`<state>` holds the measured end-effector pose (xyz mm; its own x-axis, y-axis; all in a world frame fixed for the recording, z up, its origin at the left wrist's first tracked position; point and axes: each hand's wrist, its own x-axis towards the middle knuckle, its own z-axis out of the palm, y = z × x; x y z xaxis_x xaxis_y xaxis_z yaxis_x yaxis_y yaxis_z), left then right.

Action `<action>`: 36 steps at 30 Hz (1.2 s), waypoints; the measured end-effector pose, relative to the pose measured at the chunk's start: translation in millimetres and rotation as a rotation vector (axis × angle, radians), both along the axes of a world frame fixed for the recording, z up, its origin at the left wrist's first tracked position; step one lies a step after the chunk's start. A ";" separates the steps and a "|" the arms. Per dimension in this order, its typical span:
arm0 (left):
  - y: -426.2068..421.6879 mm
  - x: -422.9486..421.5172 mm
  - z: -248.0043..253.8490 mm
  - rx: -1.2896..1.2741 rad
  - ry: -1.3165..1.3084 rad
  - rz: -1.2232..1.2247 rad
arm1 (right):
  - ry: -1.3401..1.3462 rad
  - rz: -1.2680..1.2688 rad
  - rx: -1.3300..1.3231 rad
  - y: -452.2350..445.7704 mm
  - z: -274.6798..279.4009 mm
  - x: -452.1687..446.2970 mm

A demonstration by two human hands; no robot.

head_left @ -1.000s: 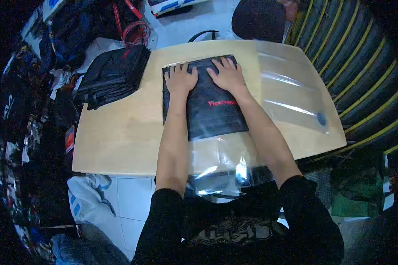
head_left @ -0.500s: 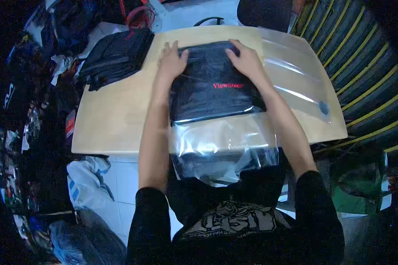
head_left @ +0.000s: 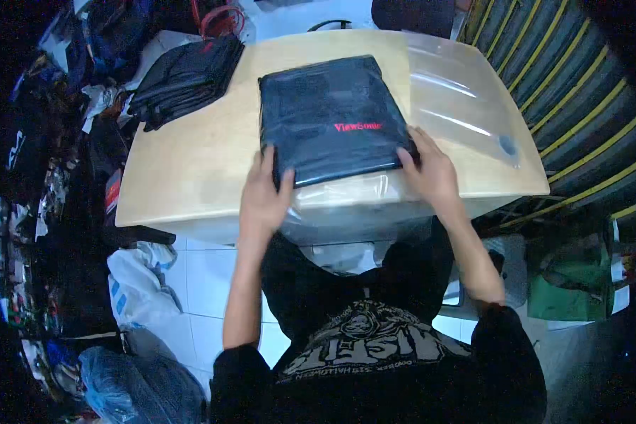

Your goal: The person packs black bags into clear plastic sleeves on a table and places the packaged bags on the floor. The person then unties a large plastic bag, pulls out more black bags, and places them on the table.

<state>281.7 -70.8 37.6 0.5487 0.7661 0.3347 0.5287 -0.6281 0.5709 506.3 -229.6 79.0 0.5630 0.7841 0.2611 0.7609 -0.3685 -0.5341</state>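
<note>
On the table lies a flat, folded black fabric item (head_left: 325, 106) with red "ViewSonic" lettering, inside a clear plastic bag (head_left: 364, 189). The bag's loose end hangs past the near table edge. My left hand (head_left: 265, 194) is at the near left corner, thumb and fingers apart, fingertips touching the packet. My right hand (head_left: 431, 169) rests at the near right corner, its thumb on the top and its fingers spread along the side. Some blur softens both hands.
A stack of similar black folded items (head_left: 187, 81) sits at the table's far left. Clear plastic bags (head_left: 459, 95) lie flat on the right of the wooden table (head_left: 184, 177). A yellow-striped slatted surface (head_left: 579, 92) borders the right, and a green bag (head_left: 569, 293) stands below.
Both hands have come from the packet's far corners to its near corners. The packet is turned slightly, and the loose plastic end has dropped over the near table edge.
</note>
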 end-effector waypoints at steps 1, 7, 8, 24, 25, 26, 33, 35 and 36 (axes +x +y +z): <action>-16.3 -12.4 -7.1 -0.067 -0.087 0.000 | 0.127 -0.169 -0.216 -13.1 16.6 -15.0; -74.2 -66.4 -15.9 -0.952 -0.808 0.236 | 0.706 -0.259 0.412 -95.4 -51.1 -31.9; -69.5 -74.6 -16.1 -1.111 -0.795 0.236 | 0.844 -0.255 0.374 -101.4 -44.0 -31.4; -41.9 -59.9 -27.7 -1.252 -0.706 0.076 | 1.270 -0.112 0.398 -71.0 -70.2 -13.7; -42.1 -61.0 -29.9 -1.261 -0.723 0.076 | 1.272 -0.170 0.393 -70.0 -67.6 -17.5; -42.2 -61.7 -31.5 -1.270 -0.741 0.075 | 1.288 -0.173 0.389 -70.3 -68.3 -17.3; -42.3 -72.0 -35.1 -1.389 -0.754 -0.028 | 1.239 -0.059 0.238 -84.3 -74.6 -6.2; -41.2 -73.2 -25.9 -1.406 -0.687 -0.011 | 1.322 -0.075 0.256 -81.9 -75.3 -3.5; -39.3 -70.5 -23.2 -1.409 -0.682 -0.019 | 1.364 -0.084 0.264 -80.4 -75.2 -2.2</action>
